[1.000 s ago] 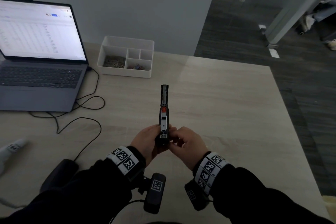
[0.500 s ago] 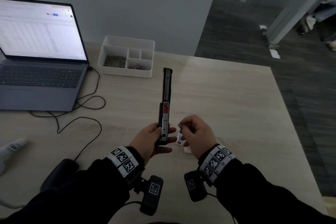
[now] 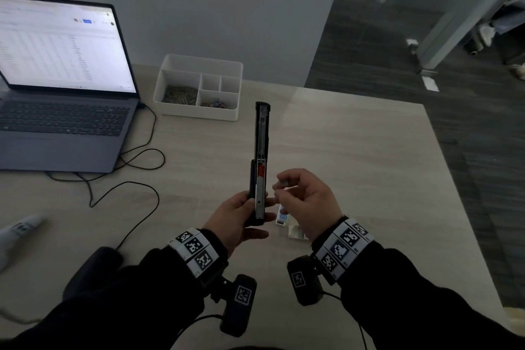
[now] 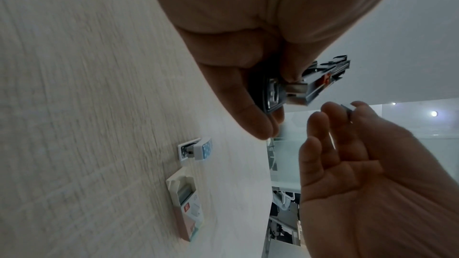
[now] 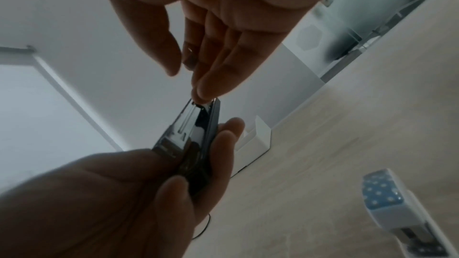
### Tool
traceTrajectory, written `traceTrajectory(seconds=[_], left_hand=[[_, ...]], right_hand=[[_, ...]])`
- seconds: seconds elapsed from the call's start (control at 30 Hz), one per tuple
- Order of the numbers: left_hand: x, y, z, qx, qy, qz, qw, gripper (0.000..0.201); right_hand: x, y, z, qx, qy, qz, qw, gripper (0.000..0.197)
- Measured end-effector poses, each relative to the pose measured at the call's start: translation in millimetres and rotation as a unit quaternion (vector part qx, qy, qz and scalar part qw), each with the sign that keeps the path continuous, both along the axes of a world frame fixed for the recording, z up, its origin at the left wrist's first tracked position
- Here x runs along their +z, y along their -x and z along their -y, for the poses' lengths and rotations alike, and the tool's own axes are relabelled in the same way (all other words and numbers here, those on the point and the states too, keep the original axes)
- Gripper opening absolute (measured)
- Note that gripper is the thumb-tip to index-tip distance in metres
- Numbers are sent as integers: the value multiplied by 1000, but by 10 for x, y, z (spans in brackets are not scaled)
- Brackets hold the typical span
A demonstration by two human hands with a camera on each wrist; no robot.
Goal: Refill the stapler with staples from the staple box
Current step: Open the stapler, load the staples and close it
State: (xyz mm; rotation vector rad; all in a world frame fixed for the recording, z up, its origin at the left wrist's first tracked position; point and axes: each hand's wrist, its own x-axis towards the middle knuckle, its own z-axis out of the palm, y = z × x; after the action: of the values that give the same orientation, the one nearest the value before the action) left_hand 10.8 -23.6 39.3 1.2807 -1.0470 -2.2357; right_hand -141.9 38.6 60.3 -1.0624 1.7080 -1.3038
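Black metal stapler (image 3: pixel 260 162), opened out long, stands gripped in the left hand (image 3: pixel 233 219); the right hand (image 3: pixel 306 202) beside it pinches one grey staple strip (image 3: pixel 282 183).

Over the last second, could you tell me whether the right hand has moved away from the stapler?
Yes. The right hand has moved rightward off the stapler, now apart from it above the staple box, pinching a staple strip. The left hand holds the stapler.
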Motion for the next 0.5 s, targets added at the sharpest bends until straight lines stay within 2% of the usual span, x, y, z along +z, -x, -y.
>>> traceTrajectory(seconds=[0.23, 0.5], left_hand=[[4, -5, -24, -18, -2, 10, 1000, 26], [-9, -1, -49, -36, 1, 20, 999, 27]], right_hand=[[86, -10, 49, 22, 18, -93, 995, 18], [76, 31, 162, 15, -8, -118, 993, 19]])
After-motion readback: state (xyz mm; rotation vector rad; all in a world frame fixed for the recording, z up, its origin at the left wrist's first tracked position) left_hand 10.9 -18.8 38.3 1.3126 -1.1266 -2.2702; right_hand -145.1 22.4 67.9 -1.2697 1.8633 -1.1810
